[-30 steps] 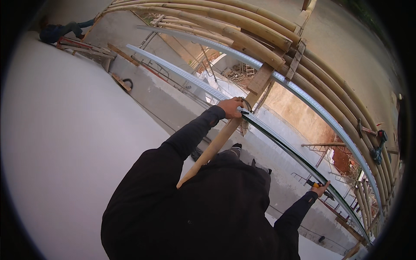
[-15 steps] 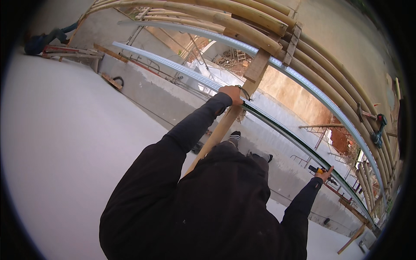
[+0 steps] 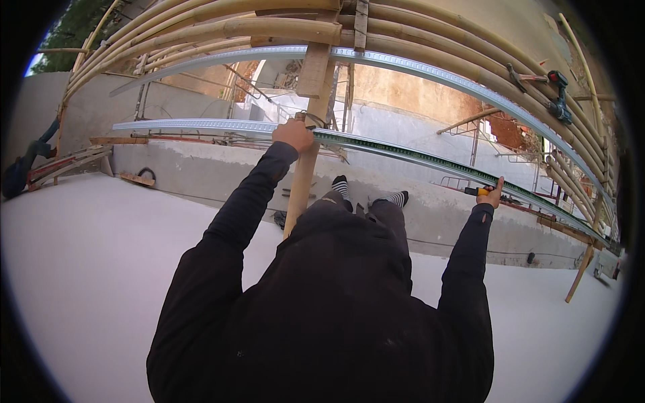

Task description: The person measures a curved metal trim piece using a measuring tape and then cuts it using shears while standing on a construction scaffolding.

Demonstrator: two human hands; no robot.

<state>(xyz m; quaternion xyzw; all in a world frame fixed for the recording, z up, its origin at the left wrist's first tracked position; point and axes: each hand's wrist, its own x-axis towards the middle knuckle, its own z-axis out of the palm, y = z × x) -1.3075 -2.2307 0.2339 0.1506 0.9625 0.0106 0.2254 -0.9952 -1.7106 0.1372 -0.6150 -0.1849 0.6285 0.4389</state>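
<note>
A long galvanised metal channel (image 3: 403,152) runs across in front of me, with a dark green strip along its right part. My left hand (image 3: 293,133) is closed around the channel, beside the upright bamboo pole (image 3: 303,178). Farther right, my right hand (image 3: 492,193) is closed on a tool with a black-and-yellow handle (image 3: 478,191); its kind is unclear. That hand's index finger extends up against the channel. Beyond lies a second metal channel (image 3: 430,70), passing over a short wooden board (image 3: 312,70).
Bamboo poles (image 3: 282,29) form a rail at the far side, bearing a cordless drill (image 3: 559,97) and a hammer (image 3: 519,77). My striped socks stand on a concrete ledge (image 3: 430,221), with a drop beyond. A plastering float (image 3: 138,178) lies left; another person (image 3: 27,161) is at far left.
My view has turned, so the channel now lies nearer level and the scene has shifted. Both hands stay on the channel at about the same places.
</note>
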